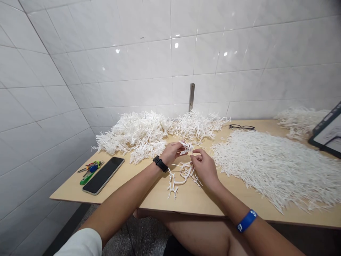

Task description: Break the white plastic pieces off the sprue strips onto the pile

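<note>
My left hand [173,153], with a black band at its wrist, is closed on a small bunch of white branched plastic pieces [186,146]. My right hand [204,165] has thumb and index finger pinched at the right edge of that bunch; whatever lies between the fingertips is too small to make out fully. Under and between the hands, loose white branching sprues [174,183] lie on the wooden table [149,197]. Behind the hands is a tangled heap of white branched pieces [141,131], and a second heap [198,124] adjoins it.
On the right spreads a wide pile of short white pieces [277,163]. Glasses [242,127] lie behind it, and a dark-framed object [330,131] stands at the far right. A phone [103,175] and keys [92,169] lie at the left. A tiled wall [149,64] borders the back.
</note>
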The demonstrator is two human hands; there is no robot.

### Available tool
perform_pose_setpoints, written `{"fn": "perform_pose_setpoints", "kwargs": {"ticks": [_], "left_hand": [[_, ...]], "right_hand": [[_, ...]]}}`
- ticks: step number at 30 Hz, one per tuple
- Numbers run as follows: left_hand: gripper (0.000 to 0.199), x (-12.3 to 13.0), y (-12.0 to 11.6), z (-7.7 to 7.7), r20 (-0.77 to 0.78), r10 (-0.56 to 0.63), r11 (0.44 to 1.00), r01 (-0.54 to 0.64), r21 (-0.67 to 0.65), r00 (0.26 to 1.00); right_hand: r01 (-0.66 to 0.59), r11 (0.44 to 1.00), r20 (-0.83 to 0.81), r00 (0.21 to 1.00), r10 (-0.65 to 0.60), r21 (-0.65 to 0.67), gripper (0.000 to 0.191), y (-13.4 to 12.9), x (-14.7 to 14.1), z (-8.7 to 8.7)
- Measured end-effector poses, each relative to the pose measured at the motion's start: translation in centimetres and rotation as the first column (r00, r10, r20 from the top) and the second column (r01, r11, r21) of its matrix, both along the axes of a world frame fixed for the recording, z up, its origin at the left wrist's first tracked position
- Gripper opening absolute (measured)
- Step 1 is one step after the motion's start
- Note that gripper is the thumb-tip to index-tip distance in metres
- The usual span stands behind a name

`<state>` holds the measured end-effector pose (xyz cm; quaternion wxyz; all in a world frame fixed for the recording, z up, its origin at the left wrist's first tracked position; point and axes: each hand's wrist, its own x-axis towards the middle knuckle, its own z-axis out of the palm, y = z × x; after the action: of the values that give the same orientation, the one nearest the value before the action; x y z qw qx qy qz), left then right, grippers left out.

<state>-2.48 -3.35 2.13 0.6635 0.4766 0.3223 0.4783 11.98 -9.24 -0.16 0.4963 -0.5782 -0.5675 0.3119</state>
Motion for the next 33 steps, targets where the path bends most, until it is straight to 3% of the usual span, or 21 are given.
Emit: {"fn": "perform_pose_setpoints", "kwargs": {"ticks": [6,10,13,16,18,21,26,30,33], "left_hand": [[0.038,0.1,-0.2,0.0,0.0,0.034,0.999,-0.034,-0.016,0.999],[0.044,0.0,-0.3,-0.2,-0.018,-0.072,0.997,0.072,0.011,0.997],[0.061,-0.1,-0.5,-0.3,-0.085,-0.164,0.98,0.172,0.102,0.983],[0.063,-0.1,-0.7,-0.3,-0.177,-0.197,0.94,0.237,0.245,0.964],[0.059,0.1,-0.8,-0.4,-0.266,-0.148,0.918,0.232,0.323,0.953],[0.052,0.3,-0.8,-0.5,-0.394,0.018,0.906,0.151,0.396,0.919],[0.038,0.5,-0.5,-0.4,-0.383,0.197,0.854,0.034,0.519,0.902],[0.039,0.3,0.2,-0.9,-0.301,0.261,0.896,-0.114,0.428,0.917],[0.041,0.1,0.8,-1.3,-0.258,0.263,0.914,-0.155,0.375,0.93]], "right_hand": [[-0.032,0.999,-0.222,0.975,0.025,-0.025,0.028,0.3,-0.2,-0.5],[-0.037,0.998,-0.319,0.948,0.019,-0.051,0.025,0.4,-0.3,-0.5],[-0.031,0.996,-0.367,0.93,-0.002,-0.084,0.023,0.5,-0.2,-0.3],[-0.03,0.994,-0.407,0.913,-0.017,-0.109,0.023,0.5,-0.1,0.0],[-0.032,0.993,-0.422,0.906,-0.02,-0.116,0.022,0.5,-0.1,0.0],[-0.035,0.993,-0.413,0.911,-0.016,-0.115,0.021,0.4,-0.2,0.1],[-0.173,0.98,-0.383,0.916,0.123,-0.099,0.023,0.4,-0.5,-0.2],[-0.212,0.977,-0.29,0.937,0.195,-0.028,0.024,0.2,-1.0,-0.7],[-0.28,0.96,-0.175,0.946,0.274,-0.01,0.023,-0.1,-1.3,-0.5]]}}
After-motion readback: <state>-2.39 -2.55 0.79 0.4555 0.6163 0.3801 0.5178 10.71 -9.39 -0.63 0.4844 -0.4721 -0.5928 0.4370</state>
